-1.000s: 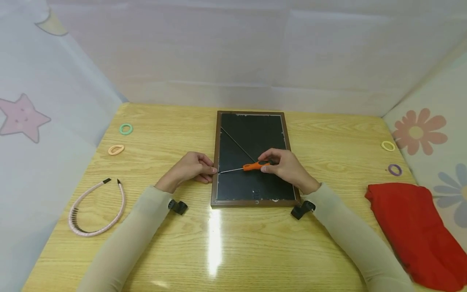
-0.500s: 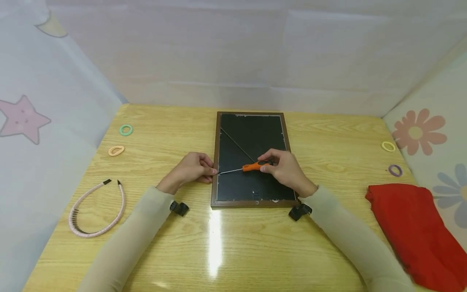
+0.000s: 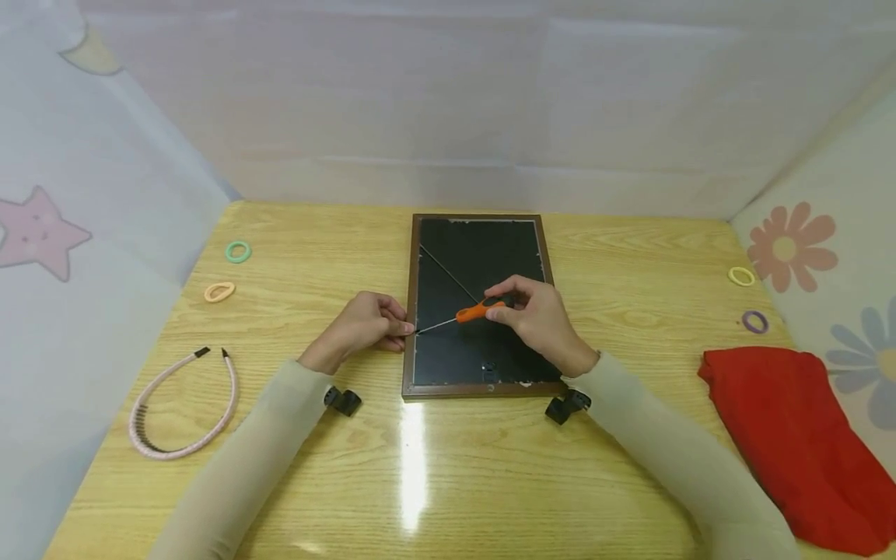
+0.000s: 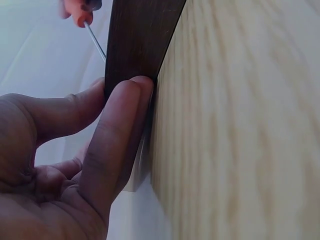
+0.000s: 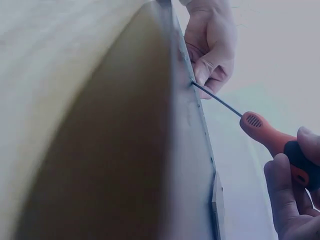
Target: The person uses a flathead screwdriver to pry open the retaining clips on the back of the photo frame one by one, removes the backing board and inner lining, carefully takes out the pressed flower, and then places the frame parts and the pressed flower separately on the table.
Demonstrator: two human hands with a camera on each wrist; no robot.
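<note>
A brown picture frame (image 3: 483,249) lies face down on the wooden table (image 3: 630,257), black backing up. My left hand (image 3: 371,327) grips its left edge, thumb and forefinger pressed on the wood (image 4: 137,40). My right hand (image 3: 535,319) holds an orange-handled screwdriver (image 3: 474,312) slanted over the backing. Its thin shaft points left and its tip meets the inner left edge of the frame, right by my left fingertips (image 5: 205,70). The right wrist view shows the screwdriver (image 5: 265,132) handle pinched in my right fingers (image 5: 287,195).
A pink headband (image 3: 185,404) lies at the front left, with a green hair tie (image 3: 238,251) and a peach one (image 3: 219,292) behind it. Yellow (image 3: 741,275) and purple (image 3: 754,321) hair ties and a red cloth (image 3: 784,435) lie at the right. White fabric walls enclose the table.
My right hand has shifted slightly left and raised the screwdriver handle, so the shaft slants more steeply. The tip stays at the frame's left edge. My left hand holds still.
</note>
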